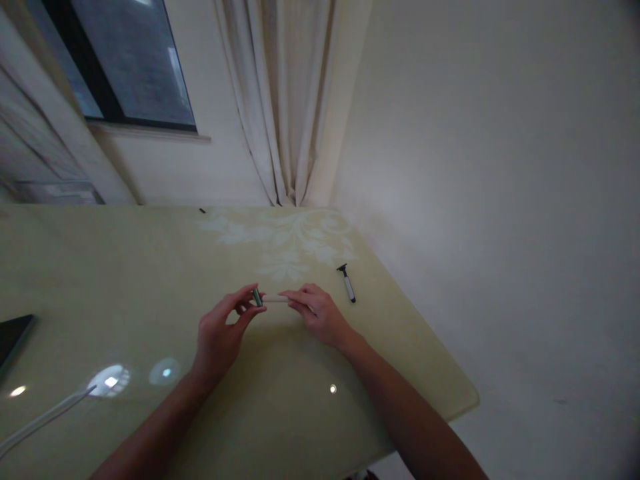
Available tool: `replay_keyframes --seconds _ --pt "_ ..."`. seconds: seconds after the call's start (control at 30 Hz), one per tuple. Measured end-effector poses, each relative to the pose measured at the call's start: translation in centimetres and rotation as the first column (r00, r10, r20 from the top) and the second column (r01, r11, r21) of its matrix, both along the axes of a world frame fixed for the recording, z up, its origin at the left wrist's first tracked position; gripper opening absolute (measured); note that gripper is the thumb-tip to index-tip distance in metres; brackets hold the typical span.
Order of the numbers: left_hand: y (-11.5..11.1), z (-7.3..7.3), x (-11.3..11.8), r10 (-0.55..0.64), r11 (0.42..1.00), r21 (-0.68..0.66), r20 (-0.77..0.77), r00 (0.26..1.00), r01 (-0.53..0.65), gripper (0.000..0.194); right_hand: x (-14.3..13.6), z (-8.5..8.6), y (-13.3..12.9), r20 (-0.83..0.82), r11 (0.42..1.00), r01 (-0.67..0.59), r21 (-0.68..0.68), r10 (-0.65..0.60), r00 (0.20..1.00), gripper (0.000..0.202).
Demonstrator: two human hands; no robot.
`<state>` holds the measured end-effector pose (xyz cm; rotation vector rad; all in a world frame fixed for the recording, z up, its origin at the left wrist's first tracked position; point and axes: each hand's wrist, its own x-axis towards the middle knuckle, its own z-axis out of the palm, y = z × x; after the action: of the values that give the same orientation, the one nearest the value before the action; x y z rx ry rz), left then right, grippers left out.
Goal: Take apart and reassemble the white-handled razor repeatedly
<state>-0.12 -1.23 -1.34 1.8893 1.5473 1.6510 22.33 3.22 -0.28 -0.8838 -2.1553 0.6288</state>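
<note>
Between the thumb and fingertips of my left hand (223, 330) is a razor head (257, 297), dark with a green strip. My right hand (320, 313) pinches the pale, slim razor handle (275, 299) near its other end. The handle's tip meets the head at my left fingertips; whether the two are locked together I cannot tell. Both hands are above the table, closed on this razor. To the right of my right hand lies a second razor (349, 285), grey and black, its head pointing away from me.
The pale green glossy table (300, 400) has a white floral pattern and a rounded right corner near the wall (475, 200). A small dark piece (203, 211) lies at the far edge. On the left are a dark flat object (15, 337) and a white cable (45, 420).
</note>
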Motion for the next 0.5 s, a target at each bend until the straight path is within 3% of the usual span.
replay_keyframes --seconds 0.17,0.5 --pt "-0.11 0.05 0.46 -0.043 0.997 -0.059 0.045 0.998 0.046 0.043 -0.19 0.32 -0.42 -0.008 1.000 -0.023 0.016 0.023 1.000 0.032" --pt "0.01 0.57 0.47 -0.051 0.986 -0.151 0.115 0.992 0.068 0.042 -0.28 0.03 -0.46 0.016 0.996 0.063 0.061 -0.064 0.998 0.033"
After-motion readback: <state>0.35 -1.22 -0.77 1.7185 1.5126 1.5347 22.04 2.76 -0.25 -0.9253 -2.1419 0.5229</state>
